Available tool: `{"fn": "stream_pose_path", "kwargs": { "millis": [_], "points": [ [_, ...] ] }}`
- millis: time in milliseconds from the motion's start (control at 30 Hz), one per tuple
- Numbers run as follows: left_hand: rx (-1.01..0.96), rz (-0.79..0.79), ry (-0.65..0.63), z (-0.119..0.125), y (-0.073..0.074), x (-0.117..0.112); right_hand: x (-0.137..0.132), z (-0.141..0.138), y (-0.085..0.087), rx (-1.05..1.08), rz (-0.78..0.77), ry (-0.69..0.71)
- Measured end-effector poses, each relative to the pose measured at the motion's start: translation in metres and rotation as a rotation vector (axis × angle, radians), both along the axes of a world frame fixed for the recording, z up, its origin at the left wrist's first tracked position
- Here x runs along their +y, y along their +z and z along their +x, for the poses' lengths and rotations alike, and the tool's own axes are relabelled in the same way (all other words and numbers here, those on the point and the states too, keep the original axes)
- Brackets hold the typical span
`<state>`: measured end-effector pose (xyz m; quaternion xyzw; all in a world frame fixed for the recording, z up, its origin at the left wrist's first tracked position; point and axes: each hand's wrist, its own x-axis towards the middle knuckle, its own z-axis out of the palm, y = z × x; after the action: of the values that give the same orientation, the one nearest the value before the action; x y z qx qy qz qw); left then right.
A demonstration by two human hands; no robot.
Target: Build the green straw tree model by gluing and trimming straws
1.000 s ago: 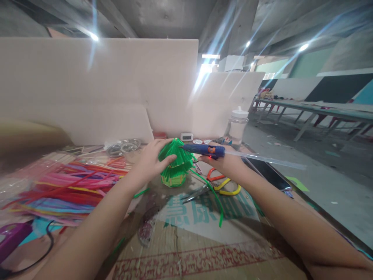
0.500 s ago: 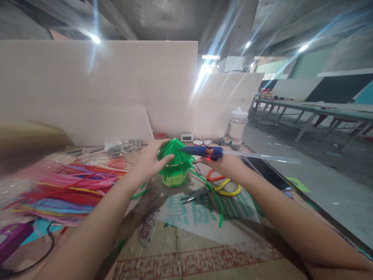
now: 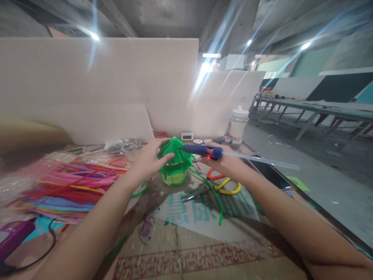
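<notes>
A small green cone-roofed craft hut (image 3: 176, 158) stands upright on the table, its layered roof above a pale green base. My left hand (image 3: 154, 158) grips the roof's left side, thumb across the front. In my right hand (image 3: 224, 161) is a blue hot glue gun (image 3: 201, 151) with a red light lit and a long clear glue stick out of its back. Its nozzle points left, at or very near the roof; whether it touches I cannot tell. Below lie scissors (image 3: 229, 186) with red and yellow handles and a green pipe cleaner (image 3: 218, 204).
Colourful pipe cleaners (image 3: 72, 188) lie in a pile at the left. Rolls of clear tape (image 3: 128, 146) and a small digital clock (image 3: 187, 136) sit behind. A lidded clear jar (image 3: 236, 126) and a phone (image 3: 269, 173) are at the right. A purple device (image 3: 16, 238) with a cord is front left.
Almost nothing differs. The view has shifted very slightly; both hands keep their hold, and the glue gun's nozzle stays at the roof.
</notes>
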<state>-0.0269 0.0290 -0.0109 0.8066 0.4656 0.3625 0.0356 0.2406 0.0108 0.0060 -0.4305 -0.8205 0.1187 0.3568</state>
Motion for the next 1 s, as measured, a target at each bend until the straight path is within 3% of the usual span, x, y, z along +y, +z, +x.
{"fn": "stream_pose_path", "kwargs": {
  "millis": [1000],
  "points": [
    [0.001, -0.009, -0.002, 0.0011, 0.0008, -0.0013, 0.0063, -0.0007, -0.0058, -0.039, 0.002, -0.092]
  ]
}}
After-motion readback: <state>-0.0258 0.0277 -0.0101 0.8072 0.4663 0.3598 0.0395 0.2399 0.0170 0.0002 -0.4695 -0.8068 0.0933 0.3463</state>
